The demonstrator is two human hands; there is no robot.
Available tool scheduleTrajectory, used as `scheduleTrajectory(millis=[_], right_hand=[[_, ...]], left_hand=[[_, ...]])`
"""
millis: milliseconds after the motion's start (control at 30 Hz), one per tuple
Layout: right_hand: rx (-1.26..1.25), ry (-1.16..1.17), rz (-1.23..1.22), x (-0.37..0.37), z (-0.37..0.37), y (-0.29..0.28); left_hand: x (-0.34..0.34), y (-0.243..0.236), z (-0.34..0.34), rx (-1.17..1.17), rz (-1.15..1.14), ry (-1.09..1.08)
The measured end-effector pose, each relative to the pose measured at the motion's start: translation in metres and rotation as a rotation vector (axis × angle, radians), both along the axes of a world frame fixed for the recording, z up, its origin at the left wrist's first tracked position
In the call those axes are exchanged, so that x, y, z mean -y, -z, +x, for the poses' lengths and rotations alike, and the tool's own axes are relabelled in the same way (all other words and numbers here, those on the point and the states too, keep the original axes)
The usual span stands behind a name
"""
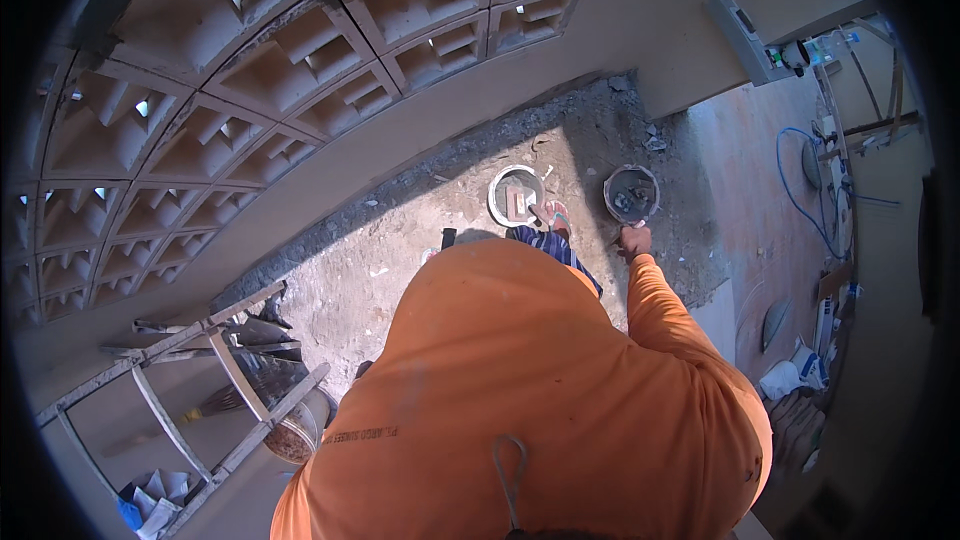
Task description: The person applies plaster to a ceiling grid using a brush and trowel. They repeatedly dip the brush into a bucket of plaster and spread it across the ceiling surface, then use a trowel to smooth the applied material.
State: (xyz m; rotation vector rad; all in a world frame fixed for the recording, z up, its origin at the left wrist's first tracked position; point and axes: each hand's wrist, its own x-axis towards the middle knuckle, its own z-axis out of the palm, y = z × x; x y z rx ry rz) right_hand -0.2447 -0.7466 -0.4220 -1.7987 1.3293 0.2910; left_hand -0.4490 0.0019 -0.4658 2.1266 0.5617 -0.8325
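My right arm, in an orange sleeve, reaches forward, and my right hand (634, 240) is closed at the near rim of a round bucket (606, 202). It appears to grip that rim; the fingers are small in the picture. Dark grey lumpy material lies inside this bucket. To its left stands a second, pale-rimmed bucket (492, 202) with grey contents and a reddish-brown rectangular block (517, 204) in it. My sandalled foot (556, 217) is between the two buckets, close to the left one. My left hand is out of sight, beyond my orange-shirted torso.
A patterned block wall (290, 60) runs along the left. A wooden ladder (230, 365) leans at lower left beside another bucket (292, 440). Rough, dusty ground (350, 260) lies ahead. On the right are a blue hose (795, 202) and assorted clutter (795, 375).
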Motion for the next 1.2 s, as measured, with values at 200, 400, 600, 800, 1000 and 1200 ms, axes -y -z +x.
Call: scheduleTrajectory(millis=[200, 400, 600, 800, 1000, 1200], right_hand=[[0.089, 0.037, -0.043, -0.023, 0.029, -0.036], [0.296, 0.372, 0.274, -0.026, 0.036, -0.058], [0.553, 0.898, 0.546, 0.002, 0.01, -0.046], [0.536, 1.082, 0.444, 0.015, -0.019, -0.051], [0.598, 1.13, 0.466, 0.012, -0.044, -0.049], [0.534, 1.097, 0.407, 0.0, -0.067, -0.04]], left_hand=[[-0.007, -0.006, 0.028, 0.005, 0.008, 0.075], [-0.013, 0.0, 0.097, 0.175, 0.075, 0.424], [0.023, -0.007, 0.174, 0.02, -0.199, 0.259], [0.076, -0.022, 0.238, -0.083, -0.291, 0.06], [0.089, -0.017, 0.281, -0.03, -0.281, 0.257], [0.061, 0.011, 0.291, -0.044, -0.339, 0.279]])
